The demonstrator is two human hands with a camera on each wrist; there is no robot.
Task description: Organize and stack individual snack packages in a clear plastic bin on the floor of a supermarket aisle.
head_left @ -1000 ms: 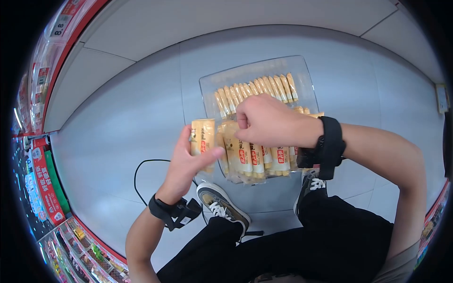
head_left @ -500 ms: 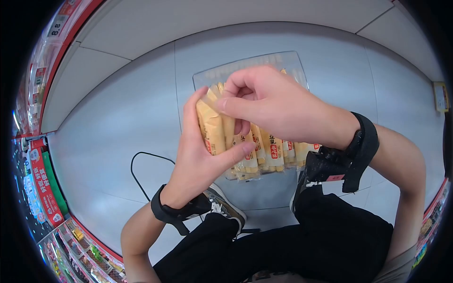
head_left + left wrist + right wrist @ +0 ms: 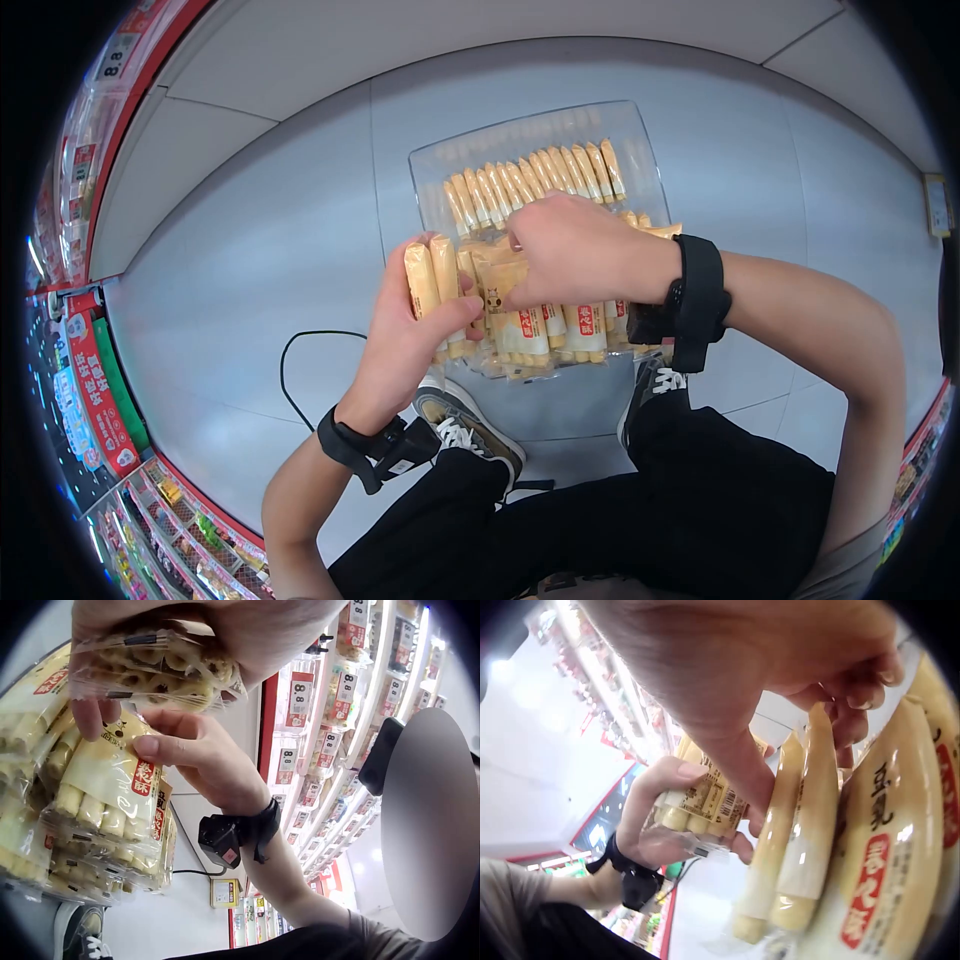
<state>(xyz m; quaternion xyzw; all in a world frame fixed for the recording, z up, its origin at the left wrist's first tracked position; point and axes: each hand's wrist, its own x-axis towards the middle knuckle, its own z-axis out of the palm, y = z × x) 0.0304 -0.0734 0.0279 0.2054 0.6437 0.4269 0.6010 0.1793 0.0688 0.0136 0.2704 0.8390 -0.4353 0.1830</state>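
Observation:
Packets of egg rolls in clear and yellow wrappers fill a clear plastic bin (image 3: 647, 150) on the floor. My left hand (image 3: 392, 335) holds two egg roll packets (image 3: 432, 275) side by side at the bin's left edge; their roll ends show as a packet (image 3: 161, 664) in the left wrist view. Over the bin's middle, my right hand (image 3: 590, 250) pinches the top of another egg roll packet (image 3: 112, 780), thumb on its printed face. In the right wrist view, more packets (image 3: 892, 847) stand tightly beside the fingers.
Slim packets (image 3: 535, 175) stand in a row along the bin's far side. Shoes (image 3: 465, 430) are just on the near side, and a black cable (image 3: 290, 350) loops on the floor. Stocked shelves with price tags (image 3: 300, 697) rise beyond.
My right hand moved to the left hand, placed a second egg roll packet beside the first, then returned to the bin and took hold of another packet.

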